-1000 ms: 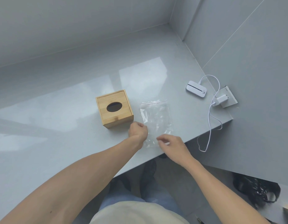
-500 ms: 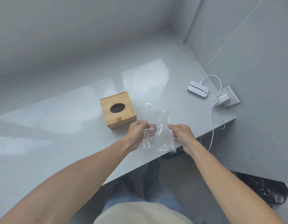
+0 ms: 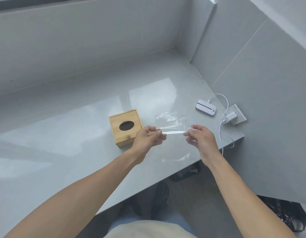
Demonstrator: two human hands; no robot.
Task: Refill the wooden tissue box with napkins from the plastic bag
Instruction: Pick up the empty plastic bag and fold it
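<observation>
A wooden tissue box [image 3: 122, 124] with a dark oval slot in its lid stands on the grey counter [image 3: 66, 143]. Just right of it I hold a clear plastic bag [image 3: 173, 133] above the counter, stretched flat between both hands. My left hand [image 3: 148, 137] pinches the bag's left edge, close to the box's right side. My right hand [image 3: 201, 137] pinches the right edge. The bag looks transparent and I see no napkins inside it.
A white device [image 3: 206, 107] lies at the counter's right end, cabled to a charger in a wall socket [image 3: 234, 116]. The white cable [image 3: 222, 143] hangs over the counter's edge. A dark bag [image 3: 286, 215] sits on the floor at lower right. Walls close the back and right.
The bag lay flat on the counter a second ago. Both hands lifted it and now hold it stretched sideways between them above the counter.
</observation>
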